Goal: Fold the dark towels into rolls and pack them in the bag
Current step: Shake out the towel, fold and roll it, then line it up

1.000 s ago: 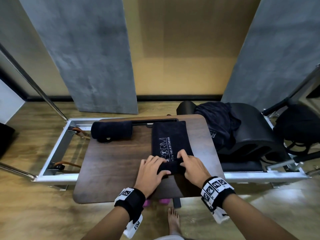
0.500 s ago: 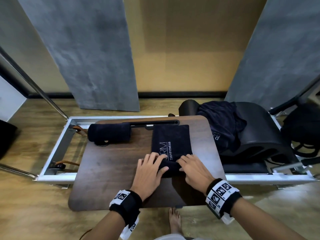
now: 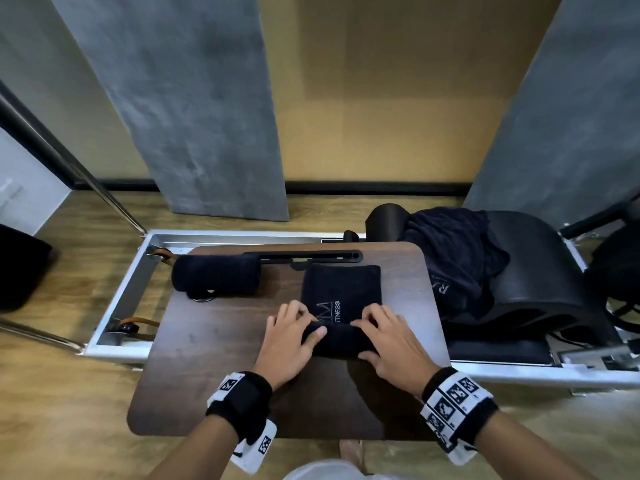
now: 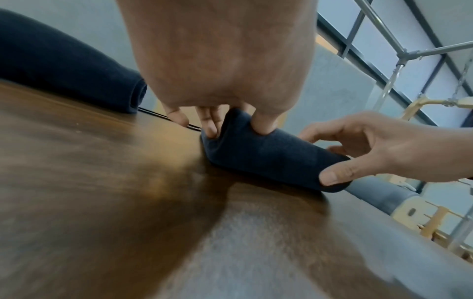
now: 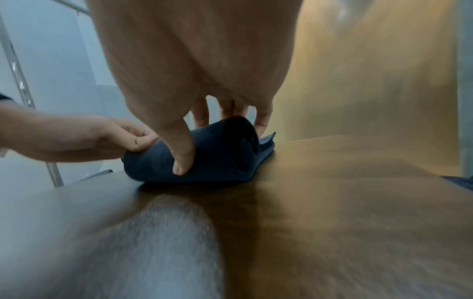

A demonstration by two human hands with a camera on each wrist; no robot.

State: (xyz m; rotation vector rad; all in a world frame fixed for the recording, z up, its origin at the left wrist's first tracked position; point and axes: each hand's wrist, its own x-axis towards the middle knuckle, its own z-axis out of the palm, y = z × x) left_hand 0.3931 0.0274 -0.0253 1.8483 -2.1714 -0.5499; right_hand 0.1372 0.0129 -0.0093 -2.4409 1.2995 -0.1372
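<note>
A dark towel point(image 3: 341, 289) with white lettering lies on the brown wooden board point(image 3: 214, 341), its near end wound into a roll point(image 3: 341, 341). My left hand point(image 3: 294, 336) grips the roll's left end point(image 4: 225, 139), thumb on top and fingers curled behind. My right hand point(image 3: 384, 336) grips the right end point(image 5: 230, 153) the same way. A finished rolled towel point(image 3: 216, 277) lies at the board's far left. More dark towels point(image 3: 453, 251) are heaped on the black arched cushion point(image 3: 540, 271) to the right. A black bag point(image 3: 616, 271) sits at the far right edge.
The board rests across a silver metal frame point(image 3: 138, 282) with brown straps. A black bar point(image 3: 304, 256) lies along the board's far edge. Grey panels point(image 3: 194, 98) lean on the wall behind. A dark object point(image 3: 17, 268) stands on the wooden floor at left.
Both hands have rolled the towel's near end further away from me; the roll is thicker and covers more of the lettering. The flat part is shorter.
</note>
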